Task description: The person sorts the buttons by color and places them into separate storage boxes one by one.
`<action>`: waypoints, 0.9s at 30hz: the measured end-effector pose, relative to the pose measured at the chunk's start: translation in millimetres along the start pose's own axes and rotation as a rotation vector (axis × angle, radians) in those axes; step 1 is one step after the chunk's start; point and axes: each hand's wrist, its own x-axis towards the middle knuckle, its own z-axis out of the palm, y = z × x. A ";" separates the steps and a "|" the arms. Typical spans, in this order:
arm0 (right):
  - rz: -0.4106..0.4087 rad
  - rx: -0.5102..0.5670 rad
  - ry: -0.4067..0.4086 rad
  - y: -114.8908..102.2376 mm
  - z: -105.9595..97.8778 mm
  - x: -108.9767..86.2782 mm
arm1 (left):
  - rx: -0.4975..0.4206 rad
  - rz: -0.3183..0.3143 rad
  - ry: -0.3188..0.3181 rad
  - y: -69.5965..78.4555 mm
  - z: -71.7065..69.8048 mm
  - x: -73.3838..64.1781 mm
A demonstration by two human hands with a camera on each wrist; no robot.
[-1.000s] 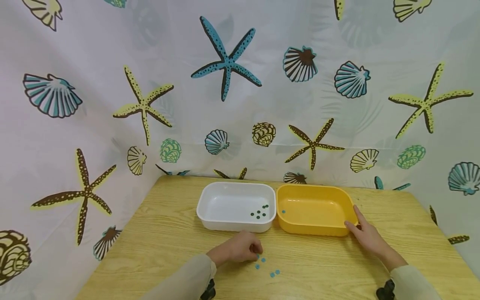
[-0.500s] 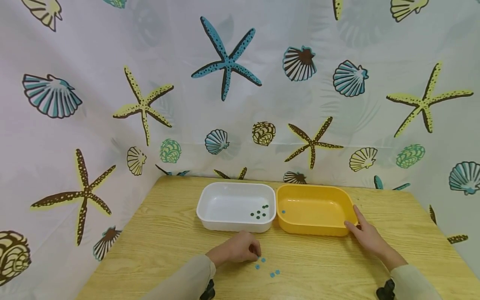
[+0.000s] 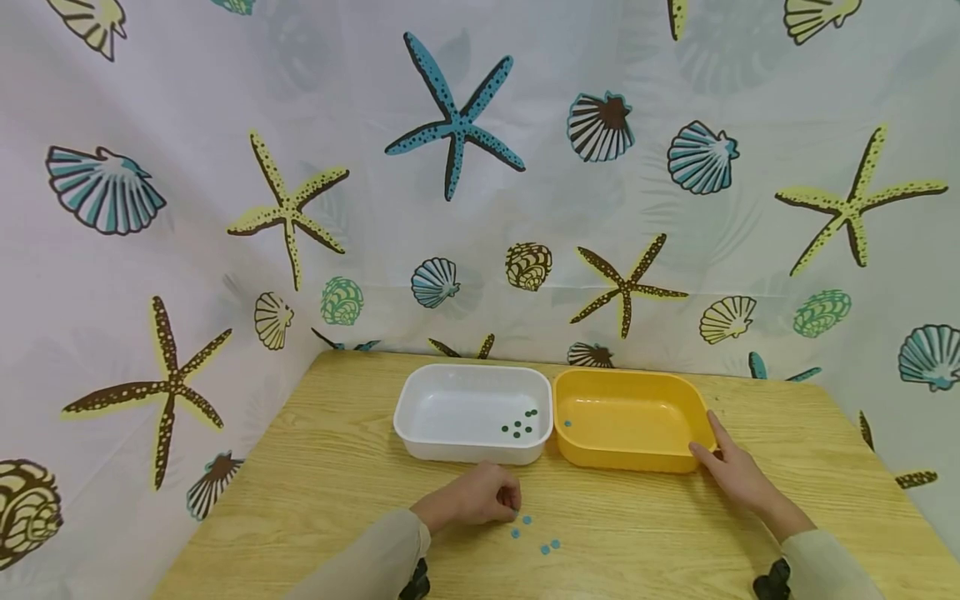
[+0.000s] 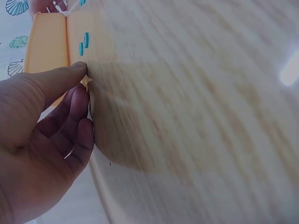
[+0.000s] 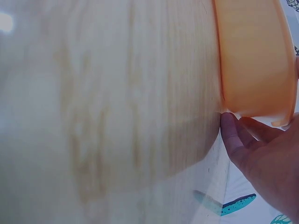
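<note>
In the head view my left hand (image 3: 483,495) is low over the table, fingers curled, thumb and fingertip together at a small blue disc that they mostly cover. Several more blue discs (image 3: 527,520) lie on the wood just right of and nearer than those fingertips. The left wrist view shows the thumb (image 4: 70,71) and fingertips right at the table surface, with other blue discs (image 4: 86,40) beyond. My right hand (image 3: 738,477) holds the near right corner of the yellow tray (image 3: 622,459); fingers reach along its side in the right wrist view.
A white tray (image 3: 468,452) stands against the yellow one's left side, with several dark green discs (image 3: 517,424) inside. One blue disc (image 3: 567,424) lies in the yellow tray. The wooden table (image 3: 322,467) meets a shell-and-starfish curtain (image 3: 360,125) behind and at both sides.
The left fingertips have drawn slightly closer together and back over the blue disc, which shows less than before. The right hand and both trays have stayed in place.
</note>
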 end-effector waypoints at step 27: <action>-0.042 -0.002 -0.007 6.4 -5.3 9.9 | -0.051 -0.021 0.118 33.7 -26.4 18.6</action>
